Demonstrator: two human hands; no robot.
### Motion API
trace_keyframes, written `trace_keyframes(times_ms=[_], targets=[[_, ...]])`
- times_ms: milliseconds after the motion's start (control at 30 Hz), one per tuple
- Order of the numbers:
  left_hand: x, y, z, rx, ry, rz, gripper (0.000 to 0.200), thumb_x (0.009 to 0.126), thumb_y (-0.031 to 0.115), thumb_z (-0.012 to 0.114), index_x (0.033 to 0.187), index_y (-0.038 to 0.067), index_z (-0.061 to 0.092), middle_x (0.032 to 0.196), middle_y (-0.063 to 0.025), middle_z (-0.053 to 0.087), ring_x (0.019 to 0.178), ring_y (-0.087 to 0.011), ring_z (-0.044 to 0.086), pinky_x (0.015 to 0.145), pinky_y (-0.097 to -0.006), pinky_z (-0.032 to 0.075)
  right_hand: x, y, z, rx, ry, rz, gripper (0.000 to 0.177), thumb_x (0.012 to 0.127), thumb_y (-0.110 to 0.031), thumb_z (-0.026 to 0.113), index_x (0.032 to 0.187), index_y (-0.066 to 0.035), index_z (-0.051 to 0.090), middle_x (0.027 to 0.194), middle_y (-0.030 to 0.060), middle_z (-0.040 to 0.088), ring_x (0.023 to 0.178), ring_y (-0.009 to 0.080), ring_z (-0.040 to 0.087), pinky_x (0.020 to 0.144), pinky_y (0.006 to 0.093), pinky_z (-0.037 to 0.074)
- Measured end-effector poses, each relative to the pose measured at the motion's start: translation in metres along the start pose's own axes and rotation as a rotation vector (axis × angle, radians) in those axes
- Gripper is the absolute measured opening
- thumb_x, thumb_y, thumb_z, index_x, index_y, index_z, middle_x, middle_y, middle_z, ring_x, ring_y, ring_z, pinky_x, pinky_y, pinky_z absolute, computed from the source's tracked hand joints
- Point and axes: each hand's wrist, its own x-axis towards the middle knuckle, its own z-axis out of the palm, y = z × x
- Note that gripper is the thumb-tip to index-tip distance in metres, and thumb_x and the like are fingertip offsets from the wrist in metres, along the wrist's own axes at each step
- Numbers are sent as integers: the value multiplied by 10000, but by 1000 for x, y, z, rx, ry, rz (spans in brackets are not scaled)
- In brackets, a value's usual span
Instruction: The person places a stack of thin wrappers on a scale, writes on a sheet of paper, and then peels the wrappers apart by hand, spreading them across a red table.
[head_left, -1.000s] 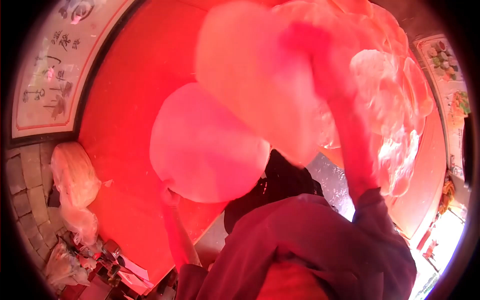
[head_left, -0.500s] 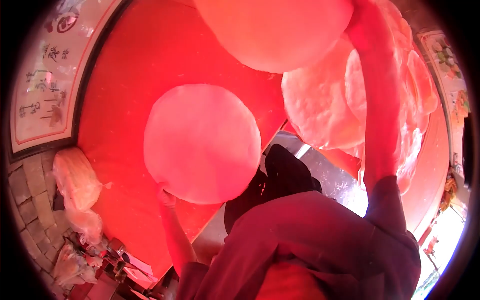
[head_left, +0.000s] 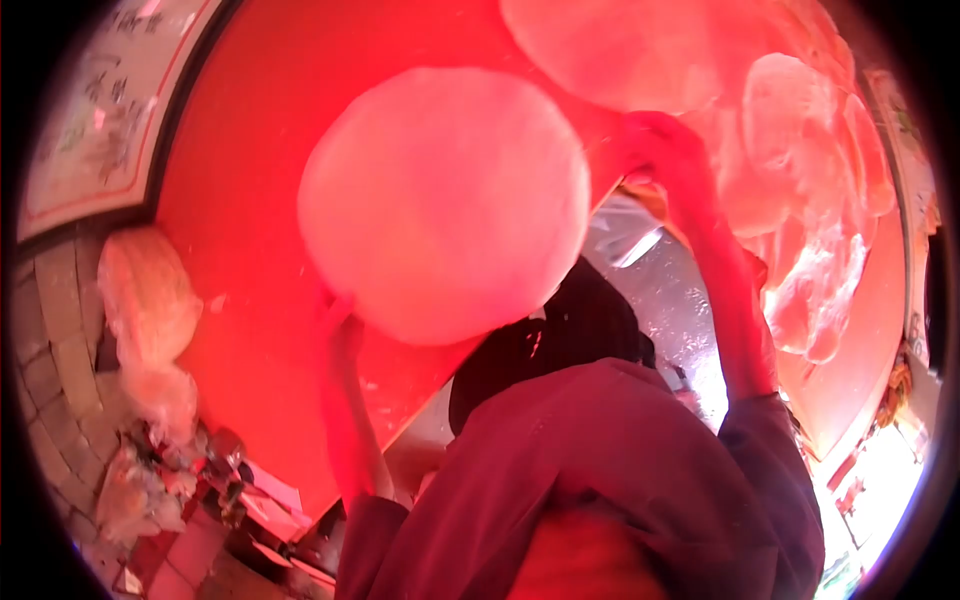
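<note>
A large round flat sheet (head_left: 445,200), pale under red light, lies on the red table (head_left: 240,330) in front of me. My left hand (head_left: 338,312) touches its lower left edge; the finger pose is blurred. To the right of the sheet, my right hand (head_left: 648,150) is by the table edge, near a second round sheet (head_left: 620,55). Its fingers are curled, and what they hold, if anything, cannot be made out. More thin pale sheets (head_left: 800,200) overlap on the right side, beyond my right forearm.
A framed panel with writing (head_left: 95,120) borders the table at the left. Below it are a plastic-wrapped bundle (head_left: 150,295) and assorted bags (head_left: 140,490) over a tiled floor (head_left: 60,370). A gap in the table at my body shows grey floor (head_left: 665,290).
My right hand has come down from the top toward the middle sheet. The second sheet now lies farther right and up. The camera view has shifted slightly.
</note>
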Motion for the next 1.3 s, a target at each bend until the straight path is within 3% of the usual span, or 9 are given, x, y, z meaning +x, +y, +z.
trace_keyframes(times_ms=[100,633,733,800,867,900,967,1200,1300], targets=[[10,-9,4,110,-34,56,580,853,145,684,1346,-17,423,1326,-122,524,1233,-240,505,1041,-383,406,-39,3,115,-237,-473,-105,377,843,-116,690,1195,-32,581,951,58,641,852,136,633,727,285,535],[13,-3,26,133,-36,46,555,833,92,662,1327,-31,440,1229,-133,568,1125,-223,561,968,-355,442,-70,48,233,-903,-204,-414,177,865,-220,592,929,-88,690,776,143,647,699,317,635,641,387,497],[16,-23,9,204,149,84,591,808,79,656,1343,-27,427,1230,-140,571,1133,-244,559,977,-370,448,-56,38,212,-821,-210,-279,190,891,-223,609,964,-67,689,760,132,663,661,294,649,614,369,518],[9,-23,-1,151,153,49,593,811,82,658,1346,-25,424,1240,-138,565,1142,-245,554,982,-372,444,-49,12,170,-149,-218,43,127,866,-153,654,833,-37,693,678,80,653,623,196,630,595,301,516],[8,-20,-8,111,131,20,595,814,84,659,1349,-22,421,1250,-137,560,1151,-245,549,986,-373,441,-29,-17,111,10,-314,10,299,953,-213,581,1133,21,621,956,165,689,829,256,688,699,324,562],[6,-18,-12,94,111,1,596,816,86,659,1351,-20,419,1254,-136,557,1155,-246,546,989,-373,439,-25,-31,100,-357,-223,-714,203,909,-154,618,1031,2,661,901,73,674,743,179,648,651,274,530],[8,-13,-19,78,76,-27,598,819,89,660,1355,-17,416,1264,-134,551,1164,-246,541,993,-374,436,-21,-114,101,332,-153,-109,212,870,-123,587,973,54,637,870,94,677,753,184,667,709,310,557],[9,-6,-43,28,29,-64,606,829,99,664,1367,-7,405,1297,-128,530,1194,-248,522,1010,-378,424,7,-197,44,412,-166,-323,225,876,-139,589,1011,31,650,839,109,690,724,207,686,691,331,572],[-2,-12,-50,-10,35,-50,609,834,103,666,1372,-3,401,1312,-126,522,1207,-249,514,1017,-380,419,18,-128,-43,165,268,-452,218,878,-157,611,1014,7,654,870,89,677,737,209,663,676,308,553]])
